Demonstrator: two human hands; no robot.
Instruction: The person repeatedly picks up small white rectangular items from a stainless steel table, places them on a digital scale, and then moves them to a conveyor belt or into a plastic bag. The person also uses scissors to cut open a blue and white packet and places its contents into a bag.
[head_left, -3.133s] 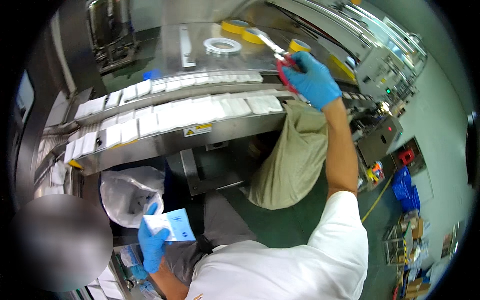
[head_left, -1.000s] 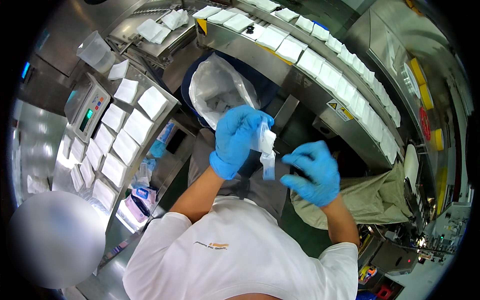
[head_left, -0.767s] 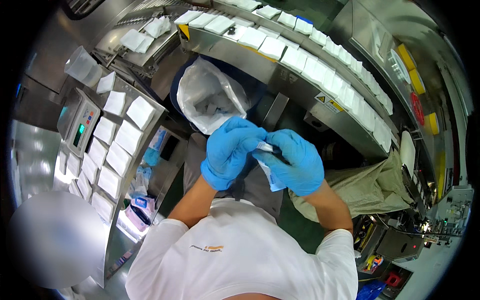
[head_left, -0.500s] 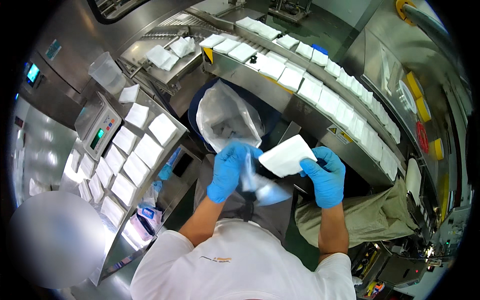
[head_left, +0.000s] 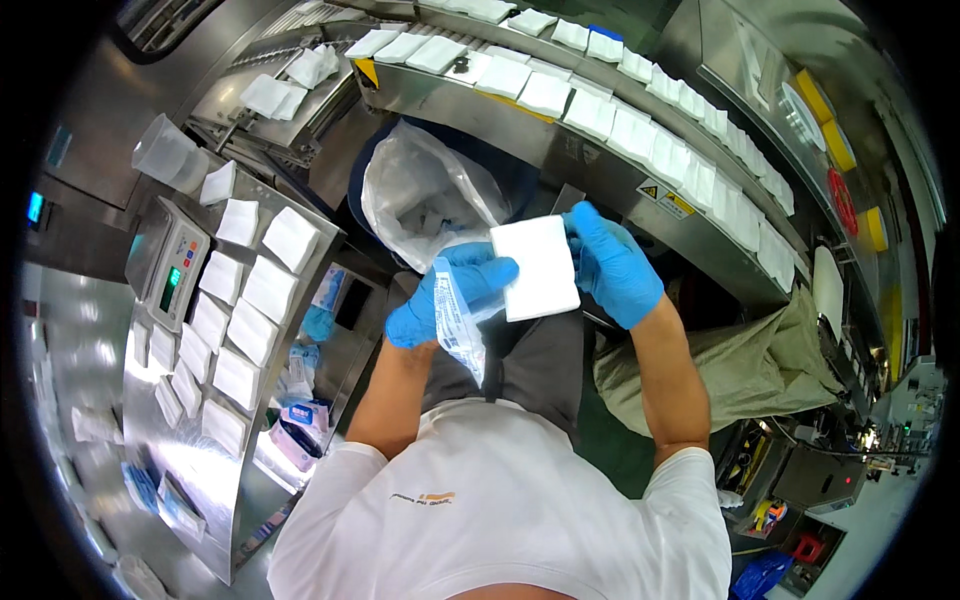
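Note:
A square stack of folded white wipes (head_left: 536, 268) is held up in front of my body. My left hand (head_left: 445, 300) is closed on its left side, thumb lying across the front. The same hand also grips a limp clear plastic wrapper (head_left: 460, 330) with blue print, which hangs below the fingers. At the right edge of the stack is my right hand (head_left: 615, 265), fingers bent against its upper right corner; some fingertips are hidden behind it. Both hands wear blue gloves. Beyond them stands a bin lined with a clear plastic bag (head_left: 400, 190), with some wrappers inside.
On the left, a steel table (head_left: 300, 200) bears rows of white stacks (head_left: 268, 288), a digital scale (head_left: 170, 265) and a clear plastic jug (head_left: 170, 155). A curved conveyor (head_left: 450, 105) carries more stacks along the far and right side. Olive cloth (head_left: 720, 370) drapes at right.
The stack has moved from my right hand's grip to between both hands, and now stands more upright. The blurred wrapper has come to hang still from my left hand. The view has shifted.

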